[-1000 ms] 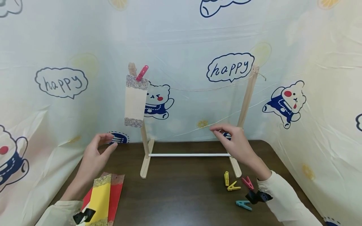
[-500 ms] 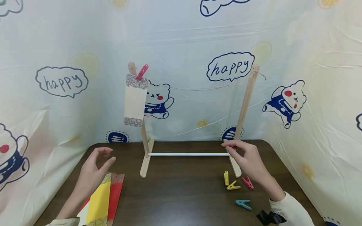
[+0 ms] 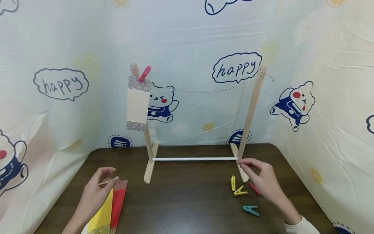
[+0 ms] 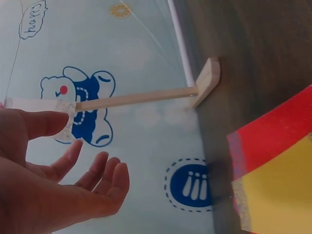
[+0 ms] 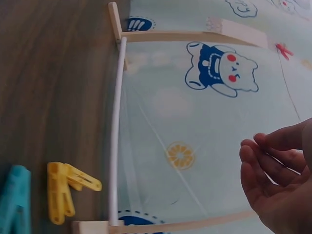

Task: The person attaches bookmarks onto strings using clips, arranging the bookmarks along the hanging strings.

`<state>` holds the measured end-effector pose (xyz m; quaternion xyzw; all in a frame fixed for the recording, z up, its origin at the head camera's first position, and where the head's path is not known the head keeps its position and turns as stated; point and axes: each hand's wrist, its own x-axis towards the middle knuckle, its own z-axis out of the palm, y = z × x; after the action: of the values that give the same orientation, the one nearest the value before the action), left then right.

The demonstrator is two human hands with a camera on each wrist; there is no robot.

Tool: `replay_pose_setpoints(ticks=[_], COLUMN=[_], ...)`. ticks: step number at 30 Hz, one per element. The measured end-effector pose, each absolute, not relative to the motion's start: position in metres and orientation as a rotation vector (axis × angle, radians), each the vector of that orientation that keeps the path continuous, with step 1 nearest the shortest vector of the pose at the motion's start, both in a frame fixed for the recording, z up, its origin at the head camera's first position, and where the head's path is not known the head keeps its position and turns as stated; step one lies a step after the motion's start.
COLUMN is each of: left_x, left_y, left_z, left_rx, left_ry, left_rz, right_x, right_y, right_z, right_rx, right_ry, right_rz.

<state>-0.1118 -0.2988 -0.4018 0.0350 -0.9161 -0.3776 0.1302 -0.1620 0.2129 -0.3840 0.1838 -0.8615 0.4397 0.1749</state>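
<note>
My left hand (image 3: 94,191) hovers with bent, parted fingers over a yellow paper strip (image 3: 102,213) and a red paper strip (image 3: 119,198), both edged with lace-like bands. It holds nothing, and in the left wrist view the strips lie apart from the fingers. My right hand (image 3: 266,182), thumb and fingers loosely bent and holding nothing, is close by a pink clothespin (image 3: 255,188), which it partly hides. Two yellow clothespins (image 3: 241,191) and a blue clothespin (image 3: 250,210) lie near it on the table.
A wooden stand with two posts (image 3: 252,110) and a white crossbar (image 3: 195,159) stands at the back. A string (image 3: 204,92) runs between the post tops. A pink clothespin (image 3: 144,74) clips a white lace-edged strip (image 3: 138,105) at the left. Behind hangs a printed curtain (image 3: 187,39).
Both hands have come down from in front of the stand, the left toward the paper strips, the right toward the clothespins. The hanging strip stays in place.
</note>
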Motion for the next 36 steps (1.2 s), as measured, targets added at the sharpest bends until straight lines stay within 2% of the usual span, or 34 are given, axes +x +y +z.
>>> replay_pose_setpoints(ticks=[15, 25, 33, 36], left_x=[-0.1, -0.099, -0.108, -0.107], left_y=[-0.315, -0.32, -0.335, -0.346], left_z=[-0.45, -0.474, -0.485, -0.488], left_rx=[0.211, 0.359, 0.432, 0.571], left_ry=[-2.791, -2.826, -2.761, -2.697], left_rz=[-1.261, -1.336, -1.182, -1.109], right_x=[-0.14, -0.136, -0.136, -0.135], right_y=[0.235, 0.249, 0.264, 0.268], right_z=[-0.425, -0.457, -0.491, -0.503], right_rx=[0.145, 0.007, -0.246, -0.325], right_ry=[-2.542, -2.339, -2.158, -2.084], right_rz=[1.49, 1.912, 2.091, 2.154])
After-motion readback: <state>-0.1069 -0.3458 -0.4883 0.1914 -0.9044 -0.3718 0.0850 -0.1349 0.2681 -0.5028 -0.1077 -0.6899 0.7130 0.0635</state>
